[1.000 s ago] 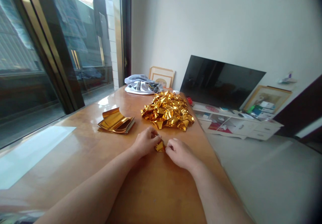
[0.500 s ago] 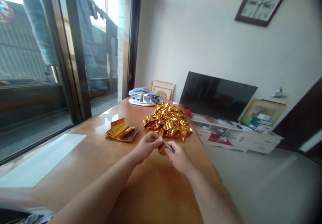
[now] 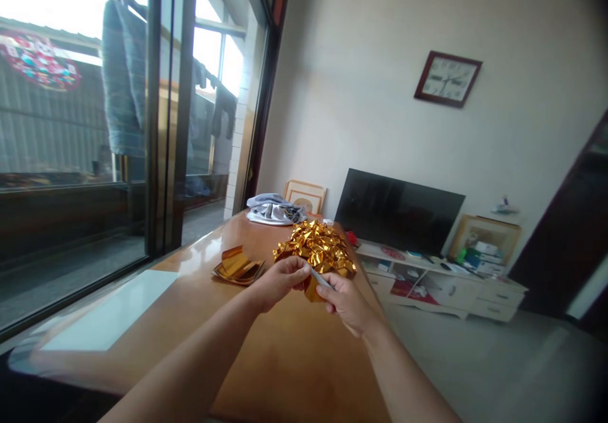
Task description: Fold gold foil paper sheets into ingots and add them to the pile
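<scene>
My left hand (image 3: 284, 280) and my right hand (image 3: 348, 303) meet over the wooden table (image 3: 289, 366), both closed on one sheet of gold foil paper (image 3: 313, 291). A narrow grey strip, apparently the paper's folded edge, runs between my fingertips, while the gold side hangs below it. My left thumb and index finger pinch its left end; the right thumb presses on the other end. Just beyond my hands lies a heap of folded gold foil pieces (image 3: 323, 246). To the left rests a stack of flat gold foil sheets (image 3: 237, 266), its top sheet curling up.
Folded grey cloth (image 3: 273, 210) lies at the table's far end, near leaning picture frames (image 3: 306, 196). A pale rectangular patch (image 3: 116, 309) shows on the table's left side. Beyond the right edge stands a white cabinet (image 3: 494, 296) below a television (image 3: 399, 211). Glass doors line the left.
The camera view has tilted upward, so the clock and television sit lower. Both hands still grip the foil paper, and its gold side shows more broadly between them.
</scene>
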Available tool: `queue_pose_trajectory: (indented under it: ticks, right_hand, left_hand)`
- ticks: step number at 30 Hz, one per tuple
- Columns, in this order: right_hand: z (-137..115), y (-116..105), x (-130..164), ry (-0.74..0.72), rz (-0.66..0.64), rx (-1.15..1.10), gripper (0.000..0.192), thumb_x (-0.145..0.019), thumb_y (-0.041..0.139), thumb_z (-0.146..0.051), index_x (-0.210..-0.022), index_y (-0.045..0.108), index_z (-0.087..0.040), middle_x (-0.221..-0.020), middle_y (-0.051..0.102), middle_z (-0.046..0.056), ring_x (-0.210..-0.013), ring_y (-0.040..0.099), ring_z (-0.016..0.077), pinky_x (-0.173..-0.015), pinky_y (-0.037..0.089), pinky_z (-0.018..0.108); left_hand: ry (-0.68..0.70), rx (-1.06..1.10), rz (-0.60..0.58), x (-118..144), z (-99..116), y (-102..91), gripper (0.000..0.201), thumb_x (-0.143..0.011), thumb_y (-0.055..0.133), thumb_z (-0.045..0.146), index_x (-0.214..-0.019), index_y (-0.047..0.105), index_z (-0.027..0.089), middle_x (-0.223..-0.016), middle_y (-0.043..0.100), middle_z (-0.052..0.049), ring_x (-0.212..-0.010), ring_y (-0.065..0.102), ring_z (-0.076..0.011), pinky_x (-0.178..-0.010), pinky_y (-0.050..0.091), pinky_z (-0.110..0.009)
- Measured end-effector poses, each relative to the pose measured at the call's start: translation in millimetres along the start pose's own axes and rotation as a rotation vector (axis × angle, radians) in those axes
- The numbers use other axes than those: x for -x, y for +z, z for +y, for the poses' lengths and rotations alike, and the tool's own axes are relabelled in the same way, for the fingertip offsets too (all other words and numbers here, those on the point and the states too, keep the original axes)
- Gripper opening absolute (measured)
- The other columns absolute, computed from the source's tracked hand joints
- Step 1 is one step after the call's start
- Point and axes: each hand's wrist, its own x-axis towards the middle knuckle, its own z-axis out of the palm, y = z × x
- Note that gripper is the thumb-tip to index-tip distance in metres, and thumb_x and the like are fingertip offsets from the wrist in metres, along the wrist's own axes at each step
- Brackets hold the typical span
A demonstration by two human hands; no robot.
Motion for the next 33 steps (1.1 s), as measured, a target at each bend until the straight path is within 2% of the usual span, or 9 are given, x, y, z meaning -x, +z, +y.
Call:
queue_pose_trajectory:
  ticks: [4, 8, 14, 19, 24, 29, 33]
  right_hand:
    - [-9.2, 13.0, 26.2, -0.011, -0.031, -0.041, 0.027, -0.083, 0.069, -0.041, -0.101, 0.067, -0.02, -0.091, 0.064, 0.002, -0.055, 0.038, 0.0069, -0.049, 0.025, 0.023]
    - [-17.9, 27.2, 58.9, 0.062, -0.02, -0.064, 0.027, -0.081, 0.073, -0.038, -0.097, 0.063, -0.019, -0.081, 0.062, -0.001, -0.052, 0.039, 0.0056, -0.047, 0.024, 0.021]
    - [-23.8, 52.1, 112.6, 0.096, -0.063, -0.173, 0.03, -0.082, 0.071, -0.034, -0.106, 0.061, -0.019, -0.083, 0.067, 0.001, -0.055, 0.055, 0.0089, -0.049, 0.036, 0.02]
    - [-18.2, 78.3, 144.4, 0.055, 0.085, -0.242, 0.028, -0.082, 0.067, -0.034, -0.105, 0.063, -0.018, -0.077, 0.067, 0.001, -0.056, 0.057, 0.01, -0.05, 0.04, 0.02]
    - [-20.5, 99.4, 163.9, 0.028, 0.248, -0.156, 0.027, -0.084, 0.064, -0.036, -0.103, 0.064, -0.016, -0.06, 0.062, -0.001, -0.047, 0.051, 0.0088, -0.044, 0.034, 0.017]
    - [-31.4, 111.4, 178.2, -0.02, 0.276, -0.153, 0.029, -0.084, 0.064, -0.035, -0.108, 0.065, -0.017, -0.057, 0.062, -0.002, -0.045, 0.049, 0.0082, -0.044, 0.035, 0.017]
    - [-37.5, 116.5, 184.3, -0.065, 0.273, -0.159, 0.028, -0.085, 0.065, -0.035, -0.106, 0.068, -0.016, -0.055, 0.061, -0.002, -0.045, 0.048, 0.008, -0.045, 0.035, 0.017]
  left_hand:
    - [0.004, 0.044, -0.017, 30.7, 3.6, 11.4, 0.035, -0.083, 0.073, 0.043, -0.098, 0.063, 0.013, -0.083, 0.06, -0.002, -0.072, 0.052, -0.0113, -0.069, 0.04, -0.026]
    - [-0.003, 0.126, -0.013, 71.5, 0.2, 24.5, 0.033, -0.081, 0.076, 0.035, -0.102, 0.062, 0.014, -0.086, 0.062, -0.002, -0.073, 0.054, -0.0118, -0.068, 0.041, -0.026]
    - [0.006, 0.177, 0.162, 125.4, -5.6, 47.9, 0.026, -0.084, 0.074, 0.032, -0.097, 0.058, 0.016, -0.077, 0.061, 0.0, -0.069, 0.054, -0.0116, -0.066, 0.041, -0.025]
    - [0.03, 0.14, 0.239, 159.4, 6.8, 65.8, 0.023, -0.084, 0.073, 0.03, -0.093, 0.057, 0.017, -0.074, 0.06, 0.001, -0.067, 0.052, -0.0111, -0.065, 0.039, -0.024]
    - [0.05, 0.128, 0.203, 187.1, 25.7, 77.5, 0.021, -0.086, 0.07, 0.031, -0.096, 0.059, 0.016, -0.079, 0.062, 0.0, -0.073, 0.056, -0.0129, -0.071, 0.043, -0.025]
    - [0.067, 0.114, 0.211, 202.9, 35.3, 79.7, 0.021, -0.089, 0.067, 0.03, -0.103, 0.062, 0.016, -0.085, 0.063, -0.002, -0.075, 0.057, -0.0135, -0.074, 0.044, -0.027]
    - [0.122, 0.104, 0.229, 207.5, 37.0, 79.6, 0.016, -0.088, 0.067, 0.029, -0.095, 0.065, 0.015, -0.084, 0.063, -0.003, -0.076, 0.057, -0.014, -0.075, 0.044, -0.027]
